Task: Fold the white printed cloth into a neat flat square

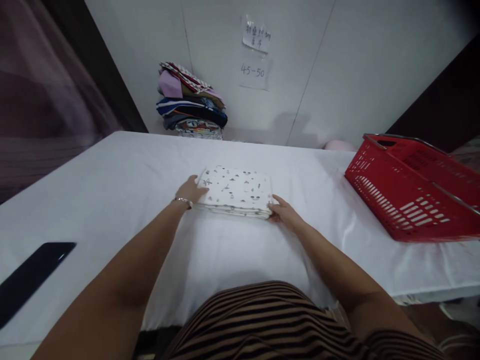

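A folded white cloth (236, 189) with small grey printed figures lies in layers on the white-covered table (225, 255). My left hand (190, 191), a bracelet at its wrist, grips the cloth's left edge, with the thumb over the top. At the near right corner my right hand (284, 210) holds the layers, thumb and finger around the edge; some of its fingers are hidden under or behind the cloth. The cloth lies flat, its folded edges facing me.
A red plastic basket (405, 200) with metal handles stands at the right. Stacked folded fabrics (191, 102) rise by the wall at the back left. A dark phone-like slab (33, 277) lies at the near left. Handwritten paper signs (256, 37) hang on the wall.
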A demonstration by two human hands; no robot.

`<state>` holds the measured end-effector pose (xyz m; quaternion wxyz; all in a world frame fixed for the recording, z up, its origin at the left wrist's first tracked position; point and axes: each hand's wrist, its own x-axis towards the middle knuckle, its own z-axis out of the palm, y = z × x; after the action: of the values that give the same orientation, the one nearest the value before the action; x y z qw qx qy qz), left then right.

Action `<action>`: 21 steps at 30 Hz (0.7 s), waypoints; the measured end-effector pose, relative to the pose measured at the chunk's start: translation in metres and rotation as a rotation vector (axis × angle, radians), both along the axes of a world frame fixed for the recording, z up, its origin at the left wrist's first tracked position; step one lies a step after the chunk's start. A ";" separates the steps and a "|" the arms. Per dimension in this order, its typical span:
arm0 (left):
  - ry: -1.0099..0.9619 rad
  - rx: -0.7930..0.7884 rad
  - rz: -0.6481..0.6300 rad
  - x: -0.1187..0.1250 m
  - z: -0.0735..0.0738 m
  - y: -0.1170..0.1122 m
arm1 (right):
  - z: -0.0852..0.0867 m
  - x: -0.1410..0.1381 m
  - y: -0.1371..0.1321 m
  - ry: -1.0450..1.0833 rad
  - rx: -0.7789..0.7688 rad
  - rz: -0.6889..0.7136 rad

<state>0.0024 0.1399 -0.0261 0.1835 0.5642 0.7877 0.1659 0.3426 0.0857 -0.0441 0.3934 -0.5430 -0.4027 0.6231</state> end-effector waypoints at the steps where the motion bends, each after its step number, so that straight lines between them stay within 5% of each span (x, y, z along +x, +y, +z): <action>1: 0.017 -0.028 0.008 -0.008 0.000 0.003 | -0.001 -0.005 -0.005 0.058 -0.027 0.027; 4: 0.078 -0.037 0.010 -0.017 0.000 -0.002 | -0.003 -0.014 -0.018 0.149 -0.054 0.036; 7: 0.217 0.240 -0.032 0.003 0.001 -0.025 | -0.006 -0.015 -0.024 0.223 -0.066 -0.012; 10: 0.240 0.486 -0.339 0.046 0.001 -0.054 | -0.006 -0.012 -0.027 0.287 -0.069 -0.042; 13: 0.175 0.537 -0.730 0.095 -0.001 -0.077 | -0.004 -0.011 -0.031 0.316 -0.064 -0.038; 17: 0.158 0.543 -0.869 0.135 -0.008 -0.085 | -0.004 -0.011 -0.037 0.318 -0.059 0.007; 21: 0.168 0.500 -0.886 0.143 -0.012 -0.080 | -0.006 -0.013 -0.038 0.275 -0.032 0.022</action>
<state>0.1452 0.0603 -0.0382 0.0318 0.8819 0.4212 0.2093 0.3300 0.0476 -0.0497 0.4292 -0.4544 -0.3409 0.7022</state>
